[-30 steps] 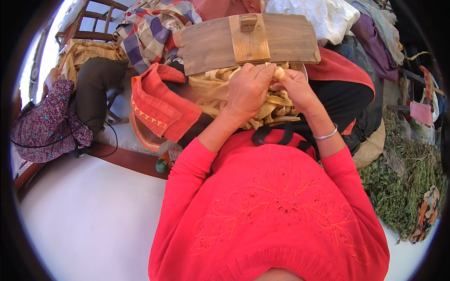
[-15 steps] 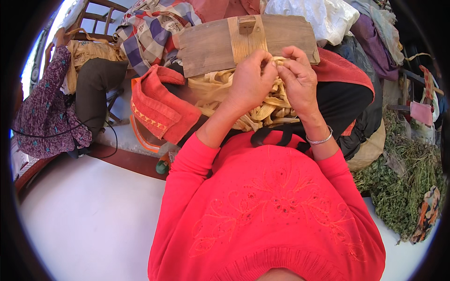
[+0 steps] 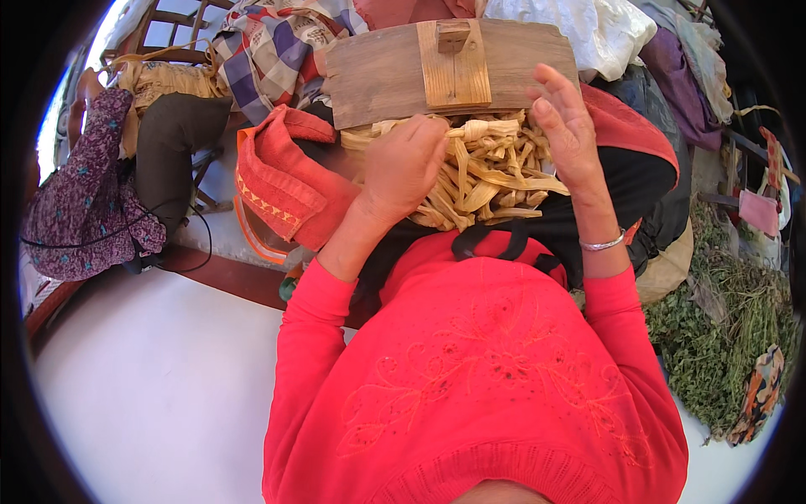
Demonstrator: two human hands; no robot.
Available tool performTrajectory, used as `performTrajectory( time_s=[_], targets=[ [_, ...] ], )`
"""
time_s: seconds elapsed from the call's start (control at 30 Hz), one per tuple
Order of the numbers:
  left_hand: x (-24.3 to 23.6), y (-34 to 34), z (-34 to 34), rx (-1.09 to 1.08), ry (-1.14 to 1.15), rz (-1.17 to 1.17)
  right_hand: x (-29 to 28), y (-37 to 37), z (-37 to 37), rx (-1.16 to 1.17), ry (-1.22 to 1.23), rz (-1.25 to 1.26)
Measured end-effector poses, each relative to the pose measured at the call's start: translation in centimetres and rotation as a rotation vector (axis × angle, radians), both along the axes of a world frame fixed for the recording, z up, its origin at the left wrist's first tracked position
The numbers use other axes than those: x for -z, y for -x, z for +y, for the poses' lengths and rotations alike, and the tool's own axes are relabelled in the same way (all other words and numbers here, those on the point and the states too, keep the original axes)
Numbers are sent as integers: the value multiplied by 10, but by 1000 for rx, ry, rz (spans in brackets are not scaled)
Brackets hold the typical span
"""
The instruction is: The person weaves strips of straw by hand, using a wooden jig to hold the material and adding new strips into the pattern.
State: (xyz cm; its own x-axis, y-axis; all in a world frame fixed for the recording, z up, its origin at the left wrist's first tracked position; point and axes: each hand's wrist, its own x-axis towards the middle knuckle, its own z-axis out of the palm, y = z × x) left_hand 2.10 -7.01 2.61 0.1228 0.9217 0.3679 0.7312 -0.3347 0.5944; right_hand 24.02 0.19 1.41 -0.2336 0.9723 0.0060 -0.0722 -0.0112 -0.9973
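Observation:
My left hand (image 3: 405,168) is closed, its fingers curled round one end of a tan, dried plant-fibre strip (image 3: 483,129). The strip has a knot in it and sticks out to the right of the fist. To the right, my right hand (image 3: 567,130) is raised with its fingers apart and nothing in it. Below both hands lies a loose pile of the same flat, twisted strips (image 3: 483,189) on my lap. A wooden board (image 3: 361,76) with a paler crosspiece (image 3: 453,71) and a small block stands just beyond the pile.
A folded red towel (image 3: 290,181) lies left of the pile, and red cloth (image 3: 630,130) lies to its right. Checked cloth (image 3: 285,50) and a white plastic bag (image 3: 579,34) are at the back. Dried green plants (image 3: 722,336) heap up at the right.
My hands, pinched together at the strip before, have moved apart. The left has drawn leftward with the strip; the right has let go and opened, uncovering the knot and more of the pile.

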Motion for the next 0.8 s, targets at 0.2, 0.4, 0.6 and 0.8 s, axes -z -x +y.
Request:
performTrajectory(
  time_s=[0.2,0.4,0.6,0.8],
  targets=[
    [-5,-8,28,140,-57,-74,-36,11,26,-501,229,-205],
    [-8,-1,43,129,412,-474,-25,4,48,-532,501,85],
    [13,21,64,23,676,-815,-11,29,46,-315,208,-100],
    [35,33,80,-88,703,-885,14,42,51,-185,121,-191]
  ],
)
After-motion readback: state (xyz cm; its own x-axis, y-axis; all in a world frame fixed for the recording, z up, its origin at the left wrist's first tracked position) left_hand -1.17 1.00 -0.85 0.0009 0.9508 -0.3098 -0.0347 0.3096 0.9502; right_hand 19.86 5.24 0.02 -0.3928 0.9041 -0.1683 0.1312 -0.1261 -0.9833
